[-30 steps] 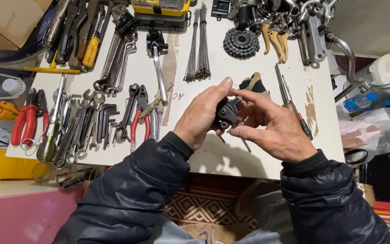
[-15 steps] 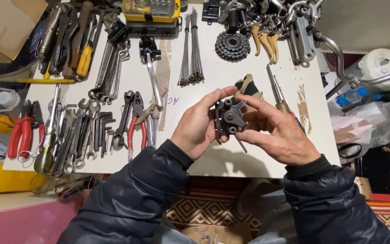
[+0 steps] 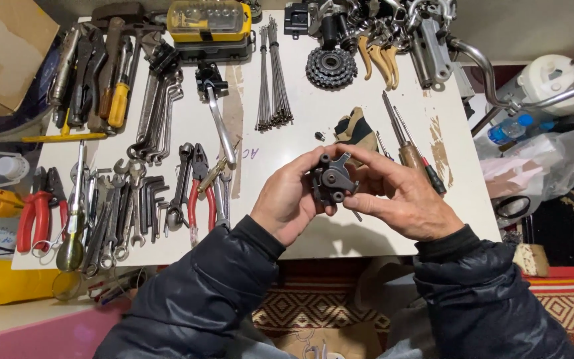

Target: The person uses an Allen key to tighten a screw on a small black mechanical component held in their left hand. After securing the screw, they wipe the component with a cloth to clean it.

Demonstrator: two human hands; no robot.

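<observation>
I see my left hand (image 3: 290,199) and right hand (image 3: 403,196) meeting above the near edge of the white worktable (image 3: 340,239), both closed around a small dark metal bicycle part with round bosses and a thin pin (image 3: 332,181). The left fingers wrap its left side, with the thumb over the top; the right thumb and forefinger pinch its right side, so the part sits between the two palms, lifted off the table.

Just beyond my right hand lie two long screwdrivers with wooden and dark handles (image 3: 406,143), and just beyond the part sits a tan-and-black work glove (image 3: 357,129). Farther up from it rests a dark toothed sprocket cluster (image 3: 330,66). Beyond my left hand a bundle of thin steel spokes (image 3: 272,80) lies lengthwise. To the left of that hand are red-handled pliers (image 3: 200,189), then a row of steel spanners (image 3: 124,213). At the far edge stands a yellow bit case (image 3: 208,18).
</observation>
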